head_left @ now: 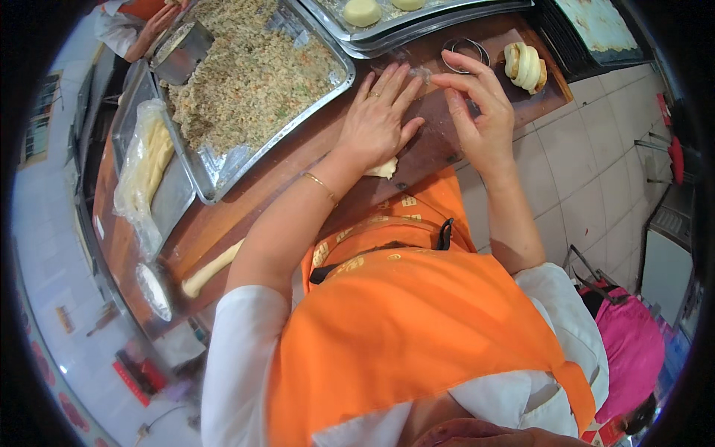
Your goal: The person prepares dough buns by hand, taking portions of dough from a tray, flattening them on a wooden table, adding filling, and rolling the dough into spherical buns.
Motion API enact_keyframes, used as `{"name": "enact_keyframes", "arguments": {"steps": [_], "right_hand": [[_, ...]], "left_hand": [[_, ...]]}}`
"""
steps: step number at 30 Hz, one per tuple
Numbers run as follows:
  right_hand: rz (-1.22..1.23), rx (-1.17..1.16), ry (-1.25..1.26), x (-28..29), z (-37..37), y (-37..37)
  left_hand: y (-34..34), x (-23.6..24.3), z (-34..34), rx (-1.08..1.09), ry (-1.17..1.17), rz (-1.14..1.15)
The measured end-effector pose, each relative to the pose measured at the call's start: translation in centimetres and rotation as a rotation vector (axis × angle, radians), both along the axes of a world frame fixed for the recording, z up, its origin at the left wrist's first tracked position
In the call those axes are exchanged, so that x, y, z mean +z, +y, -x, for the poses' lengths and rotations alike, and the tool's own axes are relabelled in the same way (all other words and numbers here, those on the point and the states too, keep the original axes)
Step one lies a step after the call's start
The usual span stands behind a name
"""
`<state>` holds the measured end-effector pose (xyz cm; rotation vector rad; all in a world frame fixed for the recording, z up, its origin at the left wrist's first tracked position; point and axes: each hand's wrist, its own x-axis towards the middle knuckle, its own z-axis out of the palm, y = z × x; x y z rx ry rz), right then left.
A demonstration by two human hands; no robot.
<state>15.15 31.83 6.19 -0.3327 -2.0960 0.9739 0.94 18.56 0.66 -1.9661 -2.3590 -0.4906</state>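
My left hand (381, 112) lies flat on the wooden tabletop, fingers stretched and slightly spread. From under its heel sticks out a thin pale piece of dough (383, 170); the rest is hidden by the palm. Raised just to the right is my right hand (480, 112), its thumb and bent fingers apart and nothing seen between them. Beyond its fingertips, metal ring cutters (477, 46) lie on the table. A stack of pale dough pieces (526, 68) sits near the table's right corner.
A large metal tray (216, 186) of crumbly filling (238, 82) stands at left. Another person's hand (153, 30) is by a metal container (182, 56). Bagged dough (145, 167), a dough rope (212, 272) and a flour dish (153, 292) lie left. Round dough pieces (363, 12) rest on another tray.
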Motion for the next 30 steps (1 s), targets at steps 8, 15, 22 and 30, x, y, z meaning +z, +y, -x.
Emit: {"name": "enact_keyframes", "arguments": {"steps": [8,15,22,30], "right_hand": [[-0.025,0.056,0.018,-0.4,0.2,-0.3],[0.086,0.125,0.035,1.2,0.0,-3.0],[0.357,0.164,-0.24,-0.7,-2.1,-4.1],[-0.103,0.39,-0.134,1.8,7.0,-6.5]], "left_hand": [[-1.4,0.7,-1.4,0.059,-0.043,-0.039],[-1.8,-0.4,-0.7,0.075,-0.349,-0.132],[-8.7,0.3,-2.0,0.062,-0.087,-0.098],[-9.8,2.6,-1.1,0.09,-0.235,-0.268]]}}
